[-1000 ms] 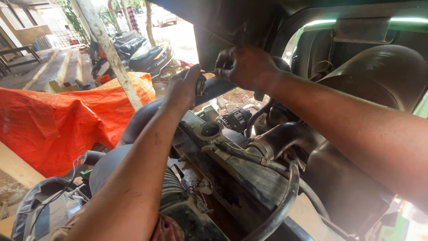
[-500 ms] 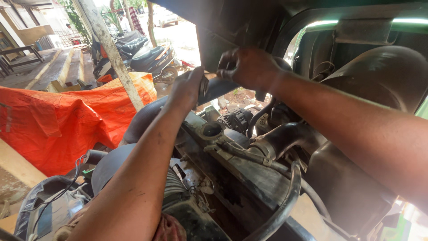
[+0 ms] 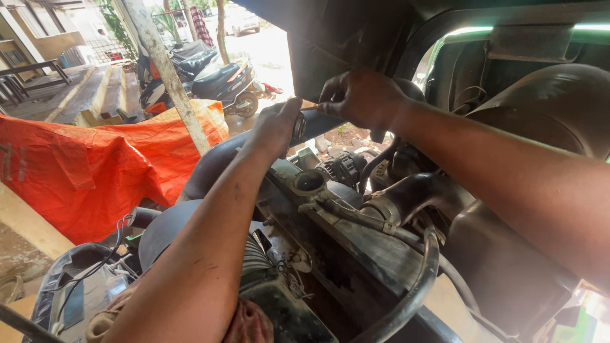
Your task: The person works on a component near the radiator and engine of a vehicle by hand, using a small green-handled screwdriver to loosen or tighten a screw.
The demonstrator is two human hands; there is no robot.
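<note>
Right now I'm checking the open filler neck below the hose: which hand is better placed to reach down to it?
Probably the left hand: it grips the hose just above the filler neck, while the right hand sits farther up.

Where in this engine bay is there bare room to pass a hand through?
The gap under the grey pipe, between the left hand and right hand, is open. Below it is crowded: the round filler opening, black hoses and alternator sit close together.

Left hand [image 3: 274,127] fingertips hidden behind the black hose [image 3: 318,122]; right forearm cut off at frame edge.
</note>
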